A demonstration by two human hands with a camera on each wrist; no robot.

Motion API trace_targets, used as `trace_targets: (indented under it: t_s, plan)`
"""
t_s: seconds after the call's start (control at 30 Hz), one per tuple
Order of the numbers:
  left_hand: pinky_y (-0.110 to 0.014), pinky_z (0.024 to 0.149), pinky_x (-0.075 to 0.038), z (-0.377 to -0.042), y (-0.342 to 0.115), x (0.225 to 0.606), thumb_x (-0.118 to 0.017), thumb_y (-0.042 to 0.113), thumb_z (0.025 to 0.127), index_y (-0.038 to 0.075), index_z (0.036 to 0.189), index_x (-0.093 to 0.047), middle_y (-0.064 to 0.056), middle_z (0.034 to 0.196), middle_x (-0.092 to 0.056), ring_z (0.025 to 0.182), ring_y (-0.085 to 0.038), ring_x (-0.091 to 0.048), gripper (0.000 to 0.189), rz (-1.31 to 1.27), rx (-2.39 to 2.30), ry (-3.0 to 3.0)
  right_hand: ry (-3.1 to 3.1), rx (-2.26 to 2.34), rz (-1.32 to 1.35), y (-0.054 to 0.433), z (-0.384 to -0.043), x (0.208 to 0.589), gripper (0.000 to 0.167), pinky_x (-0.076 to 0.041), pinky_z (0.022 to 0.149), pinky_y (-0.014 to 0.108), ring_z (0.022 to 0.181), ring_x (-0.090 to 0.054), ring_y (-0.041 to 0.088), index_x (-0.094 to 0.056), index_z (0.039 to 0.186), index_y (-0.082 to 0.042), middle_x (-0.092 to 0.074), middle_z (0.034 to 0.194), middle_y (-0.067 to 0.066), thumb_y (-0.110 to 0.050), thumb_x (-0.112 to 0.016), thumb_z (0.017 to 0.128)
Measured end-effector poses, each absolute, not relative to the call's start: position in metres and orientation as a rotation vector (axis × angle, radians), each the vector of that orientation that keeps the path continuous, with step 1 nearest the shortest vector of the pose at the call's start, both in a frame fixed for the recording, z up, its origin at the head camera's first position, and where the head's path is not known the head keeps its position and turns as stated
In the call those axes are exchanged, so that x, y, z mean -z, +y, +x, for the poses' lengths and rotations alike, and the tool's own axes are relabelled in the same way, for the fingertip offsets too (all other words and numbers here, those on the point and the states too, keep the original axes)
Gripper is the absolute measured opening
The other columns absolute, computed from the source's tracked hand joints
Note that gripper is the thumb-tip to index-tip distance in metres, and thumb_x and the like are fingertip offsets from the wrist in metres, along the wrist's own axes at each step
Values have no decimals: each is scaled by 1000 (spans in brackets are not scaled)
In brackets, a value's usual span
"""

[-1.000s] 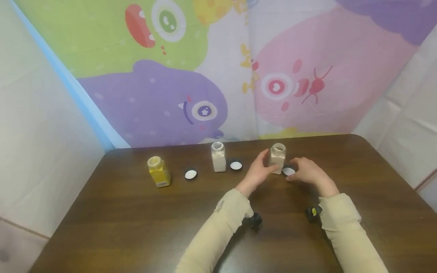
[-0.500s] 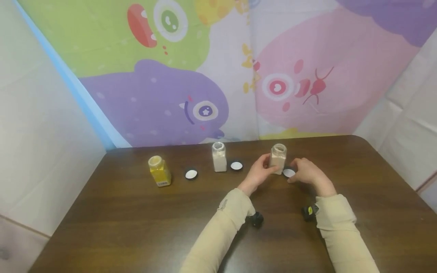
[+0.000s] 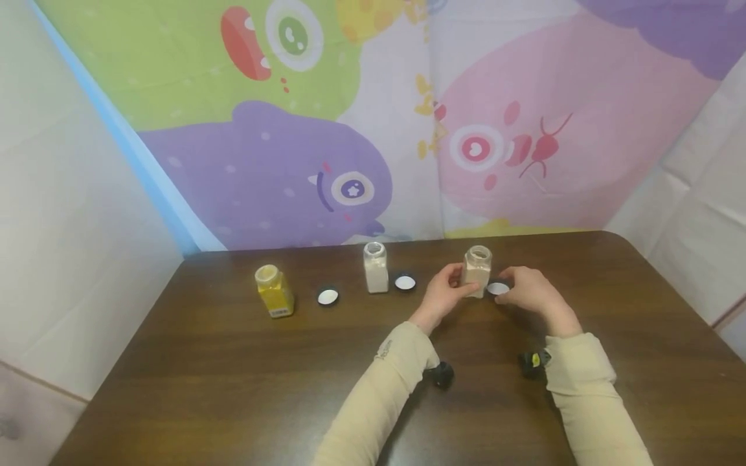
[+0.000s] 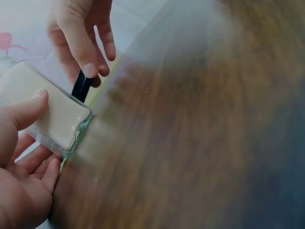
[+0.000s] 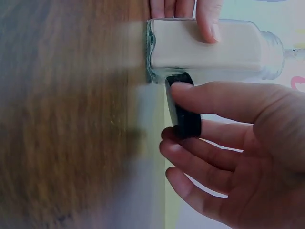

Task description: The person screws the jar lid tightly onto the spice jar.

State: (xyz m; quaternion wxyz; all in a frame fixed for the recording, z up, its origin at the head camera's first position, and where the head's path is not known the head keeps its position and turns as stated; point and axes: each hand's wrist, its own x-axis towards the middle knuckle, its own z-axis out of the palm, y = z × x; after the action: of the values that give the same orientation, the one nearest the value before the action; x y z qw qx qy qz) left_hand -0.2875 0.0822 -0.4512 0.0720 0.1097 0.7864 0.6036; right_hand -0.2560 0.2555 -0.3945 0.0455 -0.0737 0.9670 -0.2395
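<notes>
My left hand [image 3: 445, 296] holds an open glass jar [image 3: 478, 270] of pale beige powder, thumb on the near face and fingers around the far side. The jar stands upright at the back right of the table. Just to its right, my right hand [image 3: 537, 296] pinches a round black lid [image 5: 189, 114] between thumb and fingers. White shows on the lid's inner face in the head view. In the right wrist view the lid is on edge close beside the jar's lower side, with a gap above the tabletop.
An open jar of yellow powder [image 3: 276, 296] stands at the left, a black lid [image 3: 327, 297] lying white side up beside it. Between them and my hands are an open jar of white powder [image 3: 376, 273] and its lid [image 3: 405, 283]. A cartoon-printed cloth [image 3: 402, 142] hangs behind the table [image 3: 233, 382].
My right hand has closed its fingers on the lid and raised it slightly from the table. The left hand has settled around the jar, which stays in place.
</notes>
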Motion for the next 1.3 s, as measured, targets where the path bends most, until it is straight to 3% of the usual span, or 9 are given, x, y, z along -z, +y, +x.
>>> trace_targets:
  t_s: [0.4,0.77,1.07,1.3]
  plan:
    - [-28,96,-41,-288,80,450,-71,28,78,15,124,-52,-1,120,-58,112,-16,-53,51,342,-1807,2343,2959,845,-225,260,-253,389,53,-46,74,43,85,-57,29,-56,107,7,-62,93,17,-28,-74,71]
    - [-29,95,-42,-286,79,448,-72,27,78,14,124,-52,-1,120,-58,112,-16,-53,51,343,-1820,2320,3034,976,-198,263,-251,384,54,-40,60,29,74,-52,24,-45,107,0,-54,85,13,-23,-76,69]
    - [-30,95,-42,-285,80,449,-71,26,78,15,124,-53,-1,120,-59,112,-16,-53,51,335,-1828,2306,2984,1256,-182,266,-248,377,56,-49,78,46,97,-61,34,-48,108,-4,-62,103,20,-41,-73,74]
    - [-29,95,-42,-284,80,448,-71,27,78,14,124,-52,-1,120,-59,112,-16,-53,51,343,-1818,2317,3008,1358,-215,264,-249,375,57,-48,81,49,100,-59,34,-50,114,-3,-60,107,19,-39,-71,76]
